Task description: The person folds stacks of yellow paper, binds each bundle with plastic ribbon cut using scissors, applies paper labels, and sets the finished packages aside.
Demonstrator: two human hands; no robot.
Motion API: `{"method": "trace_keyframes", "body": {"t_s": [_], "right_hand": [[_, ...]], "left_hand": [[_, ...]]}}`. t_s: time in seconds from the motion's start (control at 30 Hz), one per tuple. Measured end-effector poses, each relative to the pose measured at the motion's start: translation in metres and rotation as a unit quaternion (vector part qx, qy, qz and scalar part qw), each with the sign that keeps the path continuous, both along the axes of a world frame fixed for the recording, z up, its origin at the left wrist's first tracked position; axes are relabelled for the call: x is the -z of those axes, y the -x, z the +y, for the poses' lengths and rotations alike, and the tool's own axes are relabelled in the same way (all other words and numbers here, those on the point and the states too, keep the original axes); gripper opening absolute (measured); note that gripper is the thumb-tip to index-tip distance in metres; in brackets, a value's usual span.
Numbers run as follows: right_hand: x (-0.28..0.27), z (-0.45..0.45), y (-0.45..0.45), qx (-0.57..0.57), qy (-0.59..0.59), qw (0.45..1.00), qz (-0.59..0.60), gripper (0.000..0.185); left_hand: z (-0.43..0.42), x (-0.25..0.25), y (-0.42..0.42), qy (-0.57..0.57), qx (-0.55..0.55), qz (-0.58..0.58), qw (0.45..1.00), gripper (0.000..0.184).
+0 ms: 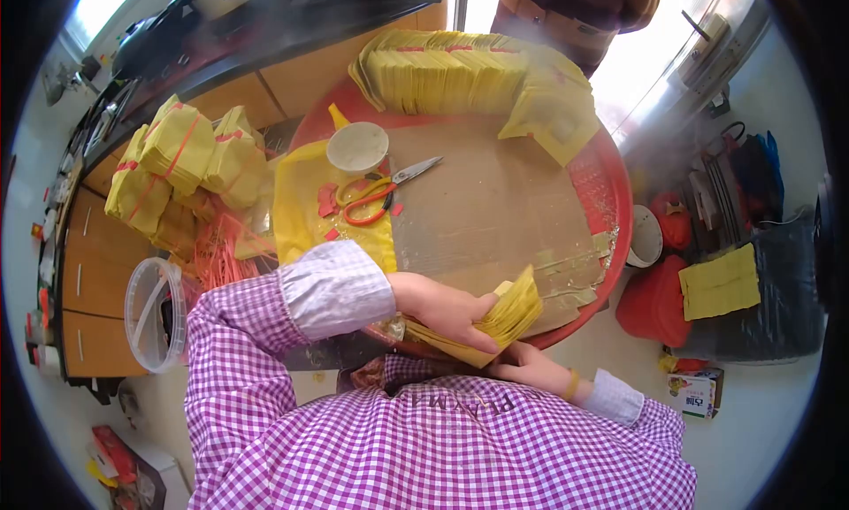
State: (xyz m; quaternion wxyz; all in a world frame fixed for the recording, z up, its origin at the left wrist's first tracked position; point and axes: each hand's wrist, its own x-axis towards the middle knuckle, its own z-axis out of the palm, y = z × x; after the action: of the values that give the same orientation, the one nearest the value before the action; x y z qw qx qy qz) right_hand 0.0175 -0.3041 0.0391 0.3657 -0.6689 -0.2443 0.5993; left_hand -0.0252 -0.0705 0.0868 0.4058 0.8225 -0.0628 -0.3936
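Note:
Close to my body, at the near rim of a round red table point(619, 236), my left hand point(447, 308) is closed on a stack of yellow paper sheets point(513, 320), thumb on top. Lower down, my right hand point(539, 371) grips the same stack from beneath its near edge, with its fingers partly hidden. The stack is tilted, and its layered edges fan slightly upward. Beyond it a brown board point(482, 200) covers the tabletop. Scissors with orange and black handles point(376, 196) lie at the left beside a white bowl point(357, 147).
A long row of yellow paper stacks point(451, 72) lines the table's far side. Tied yellow bundles point(177, 147) are piled at left, above a clear plastic bucket point(156, 315). At right are a red bin point(653, 299) and a black bag point(778, 289). Another person's torso point(566, 19) shows behind the table.

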Motion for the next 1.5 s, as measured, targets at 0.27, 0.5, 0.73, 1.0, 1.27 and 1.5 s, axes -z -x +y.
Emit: {"method": "trace_keyframes", "body": {"t_s": [0.27,0.5,0.73,1.0,1.27,1.5], "right_hand": [[0.005,0.034,-0.214,0.105,-0.117,0.819,-0.551,0.019],[0.006,0.143,-0.370,0.101,0.014,0.683,-0.723,0.069],[0.044,0.154,-0.386,0.090,0.024,0.663,-0.743,0.067],[0.027,0.159,-0.352,0.103,0.042,0.671,-0.733,0.058],[0.032,0.169,-0.391,0.118,0.019,0.630,-0.768,0.053],[-0.008,0.172,-0.364,0.018,0.097,0.711,-0.696,0.046]], "left_hand": [[0.060,0.022,-0.040,0.073,-0.088,-0.179,0.977,0.055],[0.097,0.141,-0.019,-0.266,-0.202,-0.346,0.877,0.066],[0.098,0.151,-0.004,-0.287,-0.190,-0.360,0.867,0.070],[0.093,0.144,-0.005,-0.312,-0.190,-0.347,0.864,0.068],[0.094,0.147,-0.008,-0.313,-0.192,-0.366,0.855,0.068],[0.099,0.153,-0.006,-0.255,-0.229,-0.366,0.865,0.077]]}}
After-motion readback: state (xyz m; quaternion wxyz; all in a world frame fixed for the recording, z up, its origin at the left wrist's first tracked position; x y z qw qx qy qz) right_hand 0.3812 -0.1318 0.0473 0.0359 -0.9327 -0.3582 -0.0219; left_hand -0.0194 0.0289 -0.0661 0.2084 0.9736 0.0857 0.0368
